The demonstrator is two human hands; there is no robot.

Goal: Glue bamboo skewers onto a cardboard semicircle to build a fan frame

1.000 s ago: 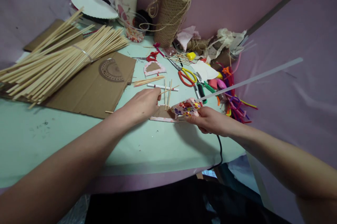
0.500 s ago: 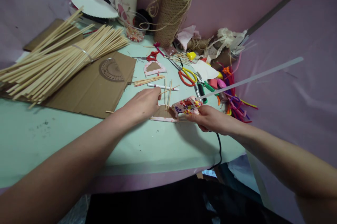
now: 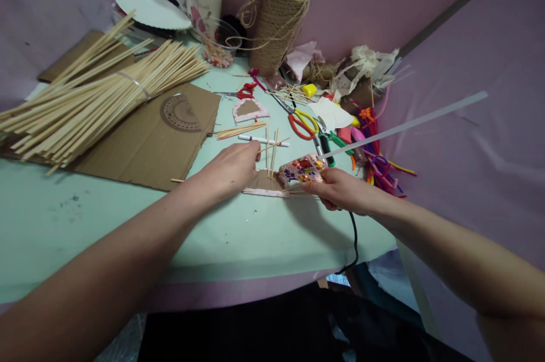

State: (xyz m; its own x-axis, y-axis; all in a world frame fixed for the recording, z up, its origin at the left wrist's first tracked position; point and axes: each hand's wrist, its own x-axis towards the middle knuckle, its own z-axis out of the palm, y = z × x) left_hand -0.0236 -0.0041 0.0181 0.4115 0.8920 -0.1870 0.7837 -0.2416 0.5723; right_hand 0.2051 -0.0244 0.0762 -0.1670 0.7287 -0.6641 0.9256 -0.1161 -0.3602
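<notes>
My right hand [image 3: 340, 189] grips a flower-patterned hot glue gun [image 3: 301, 171], with a long translucent glue stick [image 3: 404, 126] jutting out of its back. Its nozzle end points left, over a small cardboard piece [image 3: 266, 180] edged with a pinkish-white strip. My left hand [image 3: 238, 166] is closed at that piece's left side, its fingertips pinching a thin wooden stick [image 3: 276, 145]. Other thin sticks [image 3: 273, 155] stand up from the cardboard between my hands. A white pen-like rod [image 3: 276, 142] lies just behind them.
A bundle of long wooden sticks [image 3: 110, 92] rests on a cardboard sheet [image 3: 187, 140] at left. Scissors [image 3: 304, 123], green-handled pliers [image 3: 330, 143] and coloured pipe cleaners [image 3: 383, 172] lie at right. A twine roll [image 3: 279, 19] stands behind. The gun's black cord [image 3: 356, 243] hangs over the table edge.
The glue gun has tilted and shifted very slightly, its glue stick's far end moving a little left. My left hand has stayed where it was.
</notes>
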